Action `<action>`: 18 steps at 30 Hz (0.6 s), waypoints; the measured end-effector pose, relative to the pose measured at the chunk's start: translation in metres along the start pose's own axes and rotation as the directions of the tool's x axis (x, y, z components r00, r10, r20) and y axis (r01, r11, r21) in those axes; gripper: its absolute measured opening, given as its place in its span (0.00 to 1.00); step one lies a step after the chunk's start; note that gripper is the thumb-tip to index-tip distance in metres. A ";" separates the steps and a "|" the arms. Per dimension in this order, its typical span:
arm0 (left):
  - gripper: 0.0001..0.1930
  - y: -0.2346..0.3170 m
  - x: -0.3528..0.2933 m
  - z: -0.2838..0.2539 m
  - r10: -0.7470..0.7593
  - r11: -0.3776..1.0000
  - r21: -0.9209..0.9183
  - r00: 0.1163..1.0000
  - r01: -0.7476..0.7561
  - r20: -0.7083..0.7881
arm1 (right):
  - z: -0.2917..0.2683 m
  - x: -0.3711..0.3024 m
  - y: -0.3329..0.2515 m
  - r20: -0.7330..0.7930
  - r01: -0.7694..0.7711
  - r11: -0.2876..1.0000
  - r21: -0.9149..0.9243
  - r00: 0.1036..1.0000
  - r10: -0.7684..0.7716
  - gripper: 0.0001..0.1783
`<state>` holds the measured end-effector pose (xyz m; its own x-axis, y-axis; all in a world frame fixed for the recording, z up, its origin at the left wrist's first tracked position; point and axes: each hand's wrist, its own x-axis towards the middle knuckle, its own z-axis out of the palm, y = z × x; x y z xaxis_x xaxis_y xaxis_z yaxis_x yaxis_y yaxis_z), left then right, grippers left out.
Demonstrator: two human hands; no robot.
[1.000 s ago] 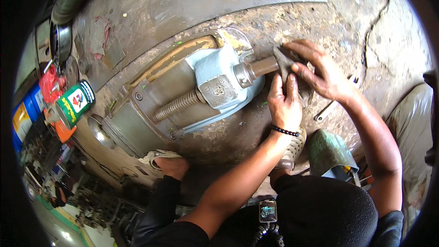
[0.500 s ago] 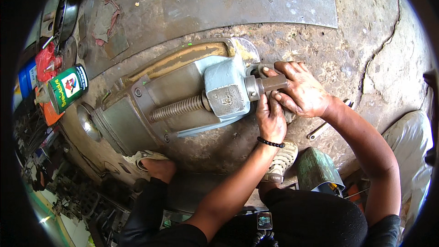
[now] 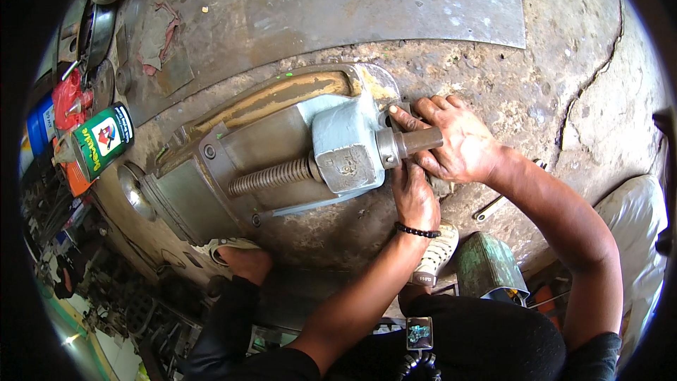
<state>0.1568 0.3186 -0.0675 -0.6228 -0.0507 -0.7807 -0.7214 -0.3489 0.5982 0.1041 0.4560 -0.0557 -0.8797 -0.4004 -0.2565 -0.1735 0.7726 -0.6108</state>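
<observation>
A heavy grey-blue machine vise [image 3: 345, 148] lies on the stained floor, its threaded screw [image 3: 271, 178] running leftward from the block. From the block's right side sticks out a steel shaft end [image 3: 422, 141] with a collar. My right hand [image 3: 462, 140] is closed around that end, thumb below the shaft and index finger reaching along the vise's end. Just under the shaft is my left hand [image 3: 417, 201], fingers held together and pointing up beneath the collar. Its fingertips are hidden, and I cannot see what they grip.
A wrench [image 3: 493, 206] lies right of my left hand. Near my shoe stands a worn green container [image 3: 490, 264]. At left are a green can [image 3: 106, 137], a red plastic bag [image 3: 67, 99] and metal parts. A steel sheet [image 3: 395, 0] covers the floor beyond the vise.
My right index finger has stretched out further along the vise's end. The left hand has slid slightly down and further under the shaft. The vise stays in place; the view shifts slightly.
</observation>
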 end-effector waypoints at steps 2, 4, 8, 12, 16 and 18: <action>0.22 0.003 -0.003 0.001 -0.096 0.990 -0.106 0.994 0.091 -0.047 | 0.002 0.002 -0.004 -0.019 -0.006 1.000 0.014 1.000 0.006 0.37; 0.22 0.007 -0.008 0.001 -0.164 0.981 -0.121 0.982 0.153 -0.094 | 0.003 0.003 -0.008 -0.042 -0.008 0.998 0.062 0.999 0.011 0.36; 0.22 0.012 -0.012 -0.001 -0.166 0.965 -0.199 0.986 0.168 0.028 | 0.002 0.004 -0.012 -0.026 -0.044 0.999 0.018 0.999 0.045 0.42; 0.24 0.010 -0.010 -0.003 -0.163 0.971 -0.173 0.987 0.162 0.007 | -0.001 0.005 -0.018 -0.030 -0.101 0.993 0.057 0.994 0.103 0.42; 0.24 0.007 -0.010 -0.008 -0.166 0.969 -0.184 0.986 0.164 0.006 | 0.002 0.005 -0.028 -0.026 -0.184 0.980 0.079 0.982 0.186 0.41; 0.23 0.008 -0.012 -0.013 -0.163 0.971 -0.171 0.986 0.168 0.042 | 0.005 0.007 -0.032 -0.019 -0.226 0.965 0.134 0.973 0.231 0.41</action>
<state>0.1626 0.3043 -0.0556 -0.5088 0.0467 -0.8596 -0.7534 -0.5072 0.4184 0.1051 0.4261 -0.0415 -0.9044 -0.2016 -0.3761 0.0910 0.7699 -0.6316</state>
